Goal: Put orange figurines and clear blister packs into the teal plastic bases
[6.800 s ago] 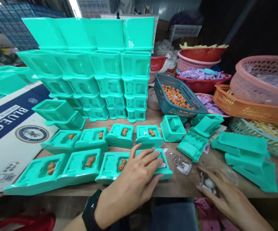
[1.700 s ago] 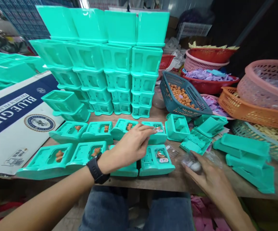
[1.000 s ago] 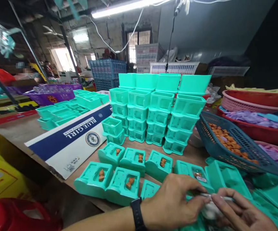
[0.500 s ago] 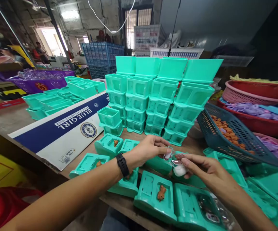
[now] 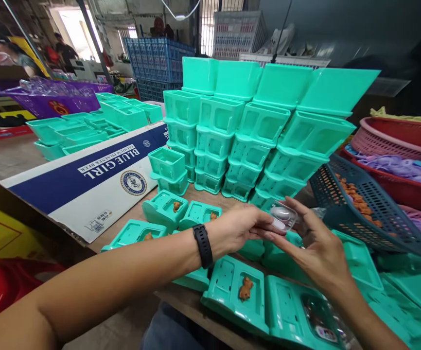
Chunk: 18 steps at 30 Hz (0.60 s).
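Note:
My left hand [image 5: 245, 226], with a black band [image 5: 202, 245] on its wrist, pinches a small white oval piece [image 5: 277, 224]. My right hand [image 5: 322, 248] meets it from the right, thumb and fingers curved around a clear plastic shell [image 5: 285, 212]. The fingers partly hide both pieces. Below them lie turquoise plastic housings; the nearest one [image 5: 221, 287] carries a brown bear-like figure [image 5: 246, 288]. To its right, another housing [image 5: 287, 311] has a clear cover [image 5: 320, 316] over dark contents. More small brown figures [image 5: 176, 206] sit in housings farther left.
Tall stacks of turquoise boxes [image 5: 218, 138] stand behind my hands. A Blue Girl beer carton [image 5: 123, 170] lies along the left. At right are a dark basket [image 5: 336, 192] of brown pieces and a red basin [image 5: 414, 177] of purple pieces. A person [image 5: 17, 56] is at far left.
My hands have shifted right and closer together in view. The clear shell is turned differently between them, and the right fingers are raised around it. The camera view has tilted down slightly.

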Each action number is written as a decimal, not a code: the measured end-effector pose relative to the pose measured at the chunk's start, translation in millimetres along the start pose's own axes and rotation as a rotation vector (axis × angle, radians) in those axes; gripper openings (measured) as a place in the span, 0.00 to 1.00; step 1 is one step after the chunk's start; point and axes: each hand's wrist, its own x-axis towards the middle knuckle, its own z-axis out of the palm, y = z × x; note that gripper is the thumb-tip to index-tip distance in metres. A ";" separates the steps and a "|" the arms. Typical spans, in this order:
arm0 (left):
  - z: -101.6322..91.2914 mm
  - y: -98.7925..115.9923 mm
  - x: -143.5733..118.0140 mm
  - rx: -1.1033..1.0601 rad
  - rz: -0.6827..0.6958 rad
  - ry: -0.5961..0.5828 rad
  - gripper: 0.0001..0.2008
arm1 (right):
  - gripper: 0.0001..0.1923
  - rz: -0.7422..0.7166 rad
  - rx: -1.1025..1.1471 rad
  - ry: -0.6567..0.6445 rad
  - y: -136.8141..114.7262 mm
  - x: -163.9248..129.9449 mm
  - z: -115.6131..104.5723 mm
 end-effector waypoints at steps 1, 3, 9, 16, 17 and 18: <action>0.0 1.2 0.1 -0.017 -0.002 -0.001 0.14 | 0.35 0.012 0.054 -0.007 1.1 0.6 0.2; -0.4 3.3 0.1 -0.045 -0.013 -0.005 0.16 | 0.30 0.043 0.170 0.044 0.7 1.6 1.3; -5.8 4.4 -1.6 0.016 -0.034 -0.102 0.12 | 0.28 0.133 0.227 0.072 -8.2 9.4 -5.8; -37.8 5.8 -4.0 1.025 0.618 0.020 0.10 | 0.25 -0.012 -0.172 -0.362 20.3 27.2 -26.2; -42.9 4.9 -3.6 1.167 0.682 -0.036 0.15 | 0.24 -0.035 -0.203 -0.406 24.6 27.9 -26.4; -47.4 3.2 -3.0 1.272 0.721 -0.107 0.20 | 0.24 -0.046 -0.219 -0.432 27.9 28.3 -26.1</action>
